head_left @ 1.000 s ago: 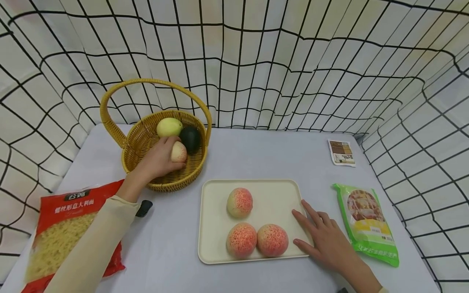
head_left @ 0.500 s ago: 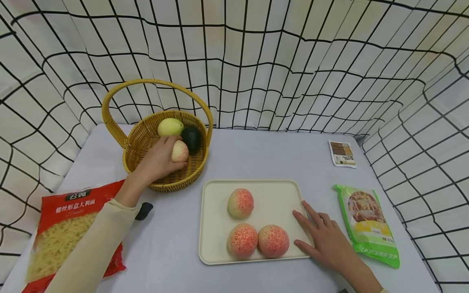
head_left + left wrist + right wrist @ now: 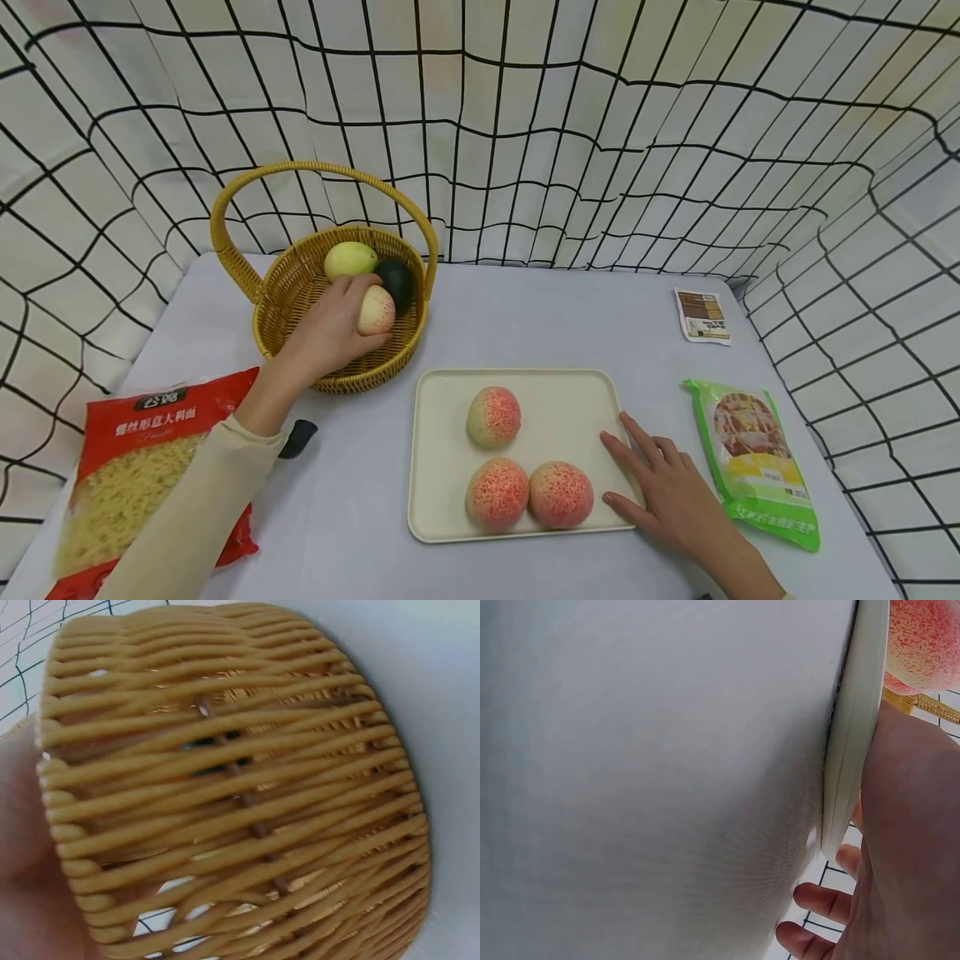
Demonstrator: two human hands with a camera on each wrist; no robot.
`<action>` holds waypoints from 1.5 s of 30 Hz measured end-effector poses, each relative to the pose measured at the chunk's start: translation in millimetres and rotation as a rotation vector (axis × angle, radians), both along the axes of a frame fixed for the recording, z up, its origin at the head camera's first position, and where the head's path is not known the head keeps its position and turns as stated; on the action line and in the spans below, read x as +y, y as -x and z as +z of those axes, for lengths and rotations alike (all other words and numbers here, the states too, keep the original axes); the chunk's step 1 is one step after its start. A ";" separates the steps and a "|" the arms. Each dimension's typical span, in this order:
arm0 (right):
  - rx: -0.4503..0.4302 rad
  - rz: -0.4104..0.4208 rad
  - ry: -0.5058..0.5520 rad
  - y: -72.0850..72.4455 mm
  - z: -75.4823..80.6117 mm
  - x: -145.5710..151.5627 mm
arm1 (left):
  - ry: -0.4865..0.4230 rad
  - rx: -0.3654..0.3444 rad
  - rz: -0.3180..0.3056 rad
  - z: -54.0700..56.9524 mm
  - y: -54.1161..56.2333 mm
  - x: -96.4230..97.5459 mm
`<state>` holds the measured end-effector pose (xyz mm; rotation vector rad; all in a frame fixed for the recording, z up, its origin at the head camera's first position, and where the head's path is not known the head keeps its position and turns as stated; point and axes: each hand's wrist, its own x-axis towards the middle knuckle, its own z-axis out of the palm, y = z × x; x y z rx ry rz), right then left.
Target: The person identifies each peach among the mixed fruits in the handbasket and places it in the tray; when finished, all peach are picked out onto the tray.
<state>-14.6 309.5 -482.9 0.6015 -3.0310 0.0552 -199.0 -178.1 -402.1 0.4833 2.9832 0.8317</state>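
In the head view my left hand (image 3: 330, 327) reaches into a yellow wicker basket (image 3: 270, 308) and grips a pale, red-speckled peach (image 3: 377, 311), thumb below and fingers above. A yellow-green fruit (image 3: 350, 260) and a dark green fruit (image 3: 396, 283) lie beside it in the basket. The wicker wall (image 3: 240, 795) hides the held peach in the left wrist view. My right hand (image 3: 667, 492) rests with spread fingers on the right edge of a cream tray (image 3: 577, 392). On that tray lie three peaches: one at the back (image 3: 495, 417), two at the front (image 3: 498, 493).
A red bag of pasta (image 3: 150, 450) lies at the left, partly under the left sleeve, with a small black object (image 3: 298, 438) near it. At the right are a green food packet (image 3: 753, 458) and a small brown-and-white sachet (image 3: 702, 316). Black netting over white cloth surrounds the table.
My left hand has shifted slightly to the right with the peach, which shows a little more. The right hand stays in place on the tray.
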 end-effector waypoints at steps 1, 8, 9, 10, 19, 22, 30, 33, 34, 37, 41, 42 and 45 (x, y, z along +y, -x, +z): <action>-0.004 -0.003 0.000 0.2 -0.3 0.1 | -0.002 0.006 -0.003 0.8 -0.6 0.6; -0.016 -0.013 0.002 1.0 -0.9 0.0 | -0.008 0.043 -0.019 7.0 -6.0 3.4; -0.016 -0.014 0.001 0.9 -1.0 0.0 | -0.009 0.045 -0.019 7.8 -6.9 3.8; -0.018 -0.015 0.001 0.7 -1.0 -0.1 | -0.011 0.045 -0.016 8.7 -7.9 4.1; -0.038 -0.029 0.005 0.1 -1.8 -0.1 | -0.013 0.062 -0.021 12.0 -12.0 7.3; -0.039 -0.031 0.005 -0.2 -2.3 0.2 | -0.014 0.067 -0.020 12.3 -12.6 7.9; -0.029 -0.026 0.005 0.2 -1.8 0.0 | -0.004 0.101 -0.037 14.1 -14.6 14.5; -0.034 -0.029 0.006 -0.2 -1.2 -0.6 | 0.001 0.106 -0.046 15.5 -16.2 16.3; -0.036 -0.030 0.007 -0.3 -1.1 -0.8 | 0.002 0.108 -0.049 16.0 -16.7 16.7; -0.039 -0.033 0.003 -0.6 -0.7 -1.2 | -0.001 0.120 -0.056 16.8 -18.3 18.0; -0.039 -0.033 0.002 -0.5 -0.2 -1.3 | 0.012 0.165 -0.076 18.6 -21.8 21.4; -0.039 -0.033 0.003 -0.3 -0.2 -1.2 | 0.017 0.179 -0.084 19.4 -22.8 22.8; -0.036 -0.030 0.002 0.6 -0.4 -0.9 | 0.028 0.221 -0.113 22.7 -25.7 27.7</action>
